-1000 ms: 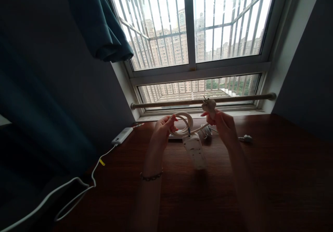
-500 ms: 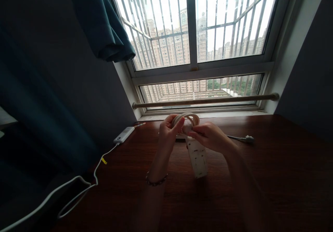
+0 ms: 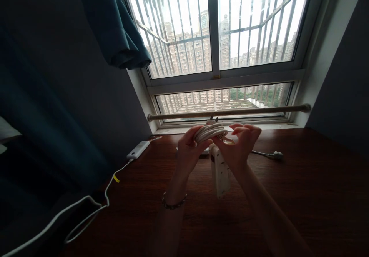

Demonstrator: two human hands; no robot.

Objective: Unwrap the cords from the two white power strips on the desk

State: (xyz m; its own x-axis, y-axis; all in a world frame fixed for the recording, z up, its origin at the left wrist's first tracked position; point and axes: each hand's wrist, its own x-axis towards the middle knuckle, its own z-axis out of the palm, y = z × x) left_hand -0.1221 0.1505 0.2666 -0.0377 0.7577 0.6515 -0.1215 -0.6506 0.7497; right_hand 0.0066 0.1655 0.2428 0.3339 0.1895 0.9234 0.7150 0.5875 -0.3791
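Observation:
My left hand (image 3: 188, 149) grips a coiled white cord (image 3: 210, 132), held flat above a dark wooden table (image 3: 288, 195). The white power strip (image 3: 220, 172) hangs down from the coil between my wrists. My right hand (image 3: 239, 145) is at the coil's right side, thumb and fingertips touching the cord, the other fingers spread. The plug's dark tip (image 3: 213, 118) pokes up behind the coil. A bracelet (image 3: 173, 203) circles my left wrist.
A white power bank (image 3: 138, 149) lies at the table's left edge with a white cable (image 3: 86, 211) trailing toward me. Another plug and cord (image 3: 273, 155) rest at the right. A metal rail (image 3: 230, 112) runs below the window; a teal curtain (image 3: 115, 26) hangs at the upper left.
The plug was held up in my right hand, then brought to the coil. The coil has tipped from upright to flat, and my right hand's fingers have spread.

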